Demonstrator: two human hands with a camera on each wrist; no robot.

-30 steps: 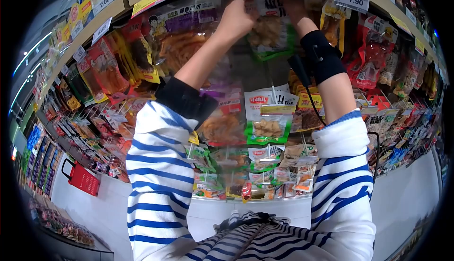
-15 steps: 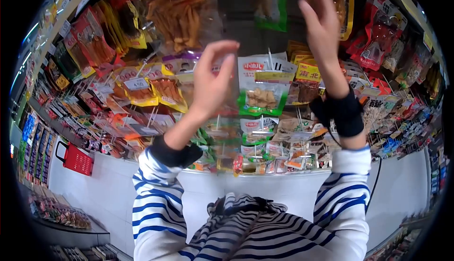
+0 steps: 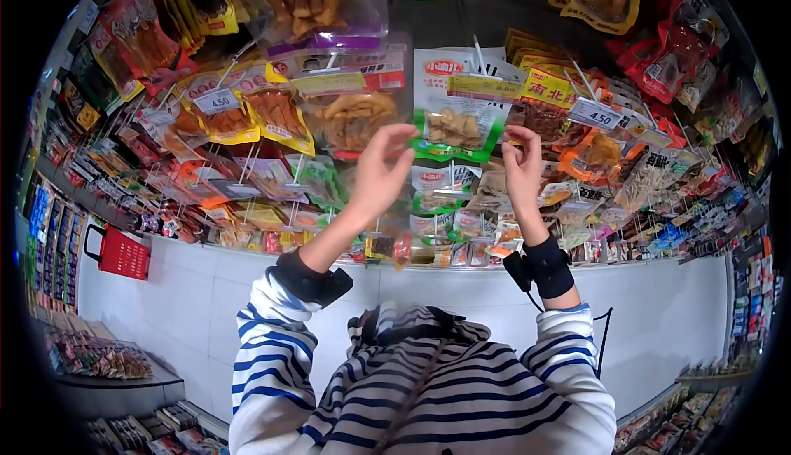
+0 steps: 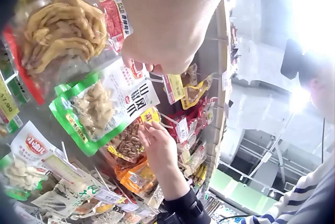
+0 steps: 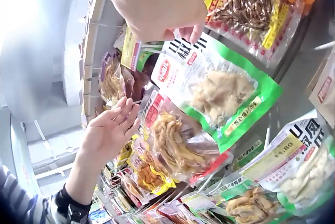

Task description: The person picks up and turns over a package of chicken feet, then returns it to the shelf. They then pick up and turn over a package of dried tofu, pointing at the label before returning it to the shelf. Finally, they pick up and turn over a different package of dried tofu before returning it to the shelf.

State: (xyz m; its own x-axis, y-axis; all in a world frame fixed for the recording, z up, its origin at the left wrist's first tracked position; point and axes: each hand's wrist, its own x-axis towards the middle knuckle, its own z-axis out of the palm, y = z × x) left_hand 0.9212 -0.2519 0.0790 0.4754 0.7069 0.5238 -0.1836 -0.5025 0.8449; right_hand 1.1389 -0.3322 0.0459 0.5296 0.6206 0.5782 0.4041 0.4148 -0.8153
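Both hands are raised in front of a wall of hanging snack packs. My left hand (image 3: 394, 148) is open, fingers spread, beside a clear pack of yellowish strips with a red edge (image 3: 356, 117); the right wrist view shows this hand (image 5: 112, 124) just left of that pack (image 5: 175, 148). My right hand (image 3: 521, 140) hangs with fingers loosely bent and holds nothing, next to the right edge of a green and white pack (image 3: 449, 117). In the left wrist view the right hand (image 4: 153, 132) sits just below that green pack (image 4: 99, 106).
Pegs carry several rows of packs with price tags such as 4.50 (image 3: 218, 100). A brown and orange pack (image 3: 548, 113) hangs right of the green one. A white ledge (image 3: 461, 278) runs below the racks. A red basket (image 3: 119, 253) hangs at the left.
Both hands have come down from the top row, where they held a green pack on its peg, to the middle row, and hold nothing. The view has tilted downward.
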